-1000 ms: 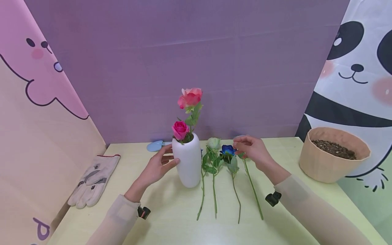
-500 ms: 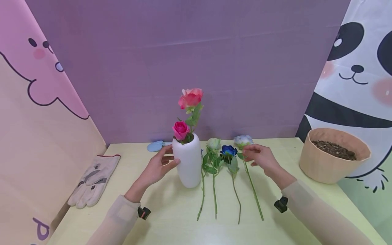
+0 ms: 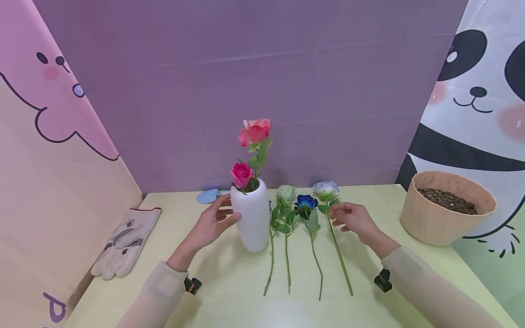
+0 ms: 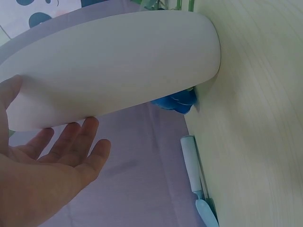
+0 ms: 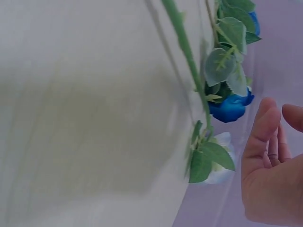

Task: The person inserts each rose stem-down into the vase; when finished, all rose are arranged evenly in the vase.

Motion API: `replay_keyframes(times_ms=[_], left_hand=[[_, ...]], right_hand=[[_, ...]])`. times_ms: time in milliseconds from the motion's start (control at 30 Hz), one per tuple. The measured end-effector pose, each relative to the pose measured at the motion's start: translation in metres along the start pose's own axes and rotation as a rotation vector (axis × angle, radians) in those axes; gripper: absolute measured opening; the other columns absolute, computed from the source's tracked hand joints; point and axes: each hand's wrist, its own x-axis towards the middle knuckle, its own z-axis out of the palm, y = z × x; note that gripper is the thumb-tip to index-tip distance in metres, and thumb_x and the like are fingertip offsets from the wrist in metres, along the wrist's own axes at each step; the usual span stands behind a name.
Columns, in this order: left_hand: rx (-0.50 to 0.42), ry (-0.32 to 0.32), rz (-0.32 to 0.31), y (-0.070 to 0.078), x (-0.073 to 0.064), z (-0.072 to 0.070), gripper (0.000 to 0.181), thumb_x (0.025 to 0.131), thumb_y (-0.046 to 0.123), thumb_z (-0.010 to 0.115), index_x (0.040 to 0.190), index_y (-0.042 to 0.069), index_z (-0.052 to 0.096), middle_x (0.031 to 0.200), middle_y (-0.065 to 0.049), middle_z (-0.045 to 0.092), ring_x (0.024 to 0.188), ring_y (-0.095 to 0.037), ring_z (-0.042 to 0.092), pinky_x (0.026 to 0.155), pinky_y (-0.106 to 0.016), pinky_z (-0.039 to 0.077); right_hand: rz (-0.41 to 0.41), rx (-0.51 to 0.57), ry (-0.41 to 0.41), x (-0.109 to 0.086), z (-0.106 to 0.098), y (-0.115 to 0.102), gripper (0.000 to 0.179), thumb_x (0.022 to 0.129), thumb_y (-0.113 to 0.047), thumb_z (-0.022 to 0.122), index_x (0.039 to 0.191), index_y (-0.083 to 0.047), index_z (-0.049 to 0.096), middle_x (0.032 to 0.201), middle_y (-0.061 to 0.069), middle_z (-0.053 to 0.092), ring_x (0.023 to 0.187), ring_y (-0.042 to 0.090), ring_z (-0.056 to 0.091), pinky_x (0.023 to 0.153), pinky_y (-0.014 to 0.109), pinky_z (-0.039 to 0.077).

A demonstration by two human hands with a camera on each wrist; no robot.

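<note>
My left hand (image 3: 213, 222) holds a white vase (image 3: 253, 218) by its upper side, the thumb at its front and the fingertips against its wall in the left wrist view. A coral flower (image 3: 255, 132) and a magenta rose (image 3: 242, 174) stand in the vase. My right hand (image 3: 353, 220) hovers with loosely bent fingers and nothing between them, close beside the leaves of a pale blue flower (image 3: 326, 188). That flower lies on the table at the right end of a row, next to a dark blue rose (image 3: 306, 203) and a pale green rose (image 3: 286, 193).
Another stem (image 3: 270, 264) lies nearest the vase, its bloom mostly hidden behind it. A light blue trowel (image 3: 208, 196) lies at the back, partly behind the left hand. Work gloves (image 3: 127, 241) are at the left edge; a peach pot (image 3: 426, 218) with soil stands right.
My right hand has drawn back to the right and slightly nearer from over the pale blue flower, uncovering its bloom. The left hand and the vase have stayed put.
</note>
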Motion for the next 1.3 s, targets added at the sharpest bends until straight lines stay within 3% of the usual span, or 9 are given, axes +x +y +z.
replay_keyframes(times_ms=[200,533,767,1300], left_hand=[[-0.005,0.002,-0.009,0.0,0.0,0.0,0.069,0.094,0.041,0.069,0.151,0.019,0.038,0.144,-0.014,0.052,0.133,-0.041,0.053,0.112,-0.057,0.043],[0.015,0.009,-0.006,0.002,0.001,0.0,0.07,0.094,0.041,0.069,0.152,0.018,0.037,0.145,-0.014,0.052,0.134,-0.039,0.053,0.114,-0.054,0.042],[0.01,0.011,-0.008,0.001,0.001,0.0,0.07,0.094,0.041,0.069,0.152,0.018,0.037,0.144,-0.014,0.052,0.134,-0.041,0.052,0.114,-0.054,0.042],[0.001,0.006,-0.001,0.0,-0.001,0.0,0.07,0.093,0.041,0.07,0.151,0.019,0.038,0.145,-0.013,0.052,0.134,-0.042,0.052,0.114,-0.056,0.041]], right_hand=[[0.031,-0.031,-0.016,0.001,0.004,0.009,0.039,0.102,-0.021,0.055,0.133,0.002,0.056,0.128,0.024,0.065,0.095,0.026,0.072,0.074,0.038,0.059],[0.068,-0.037,-0.038,-0.001,0.004,0.021,0.04,0.102,-0.019,0.055,0.134,0.004,0.054,0.125,0.023,0.066,0.098,0.024,0.071,0.074,0.035,0.059],[0.096,-0.054,-0.06,0.0,0.005,0.03,0.037,0.1,-0.015,0.056,0.131,0.006,0.055,0.115,0.021,0.069,0.09,0.017,0.07,0.073,0.034,0.06],[0.153,-0.064,-0.081,0.003,0.013,0.034,0.041,0.095,-0.011,0.063,0.131,0.006,0.055,0.092,0.008,0.071,0.077,0.015,0.065,0.067,0.03,0.059]])
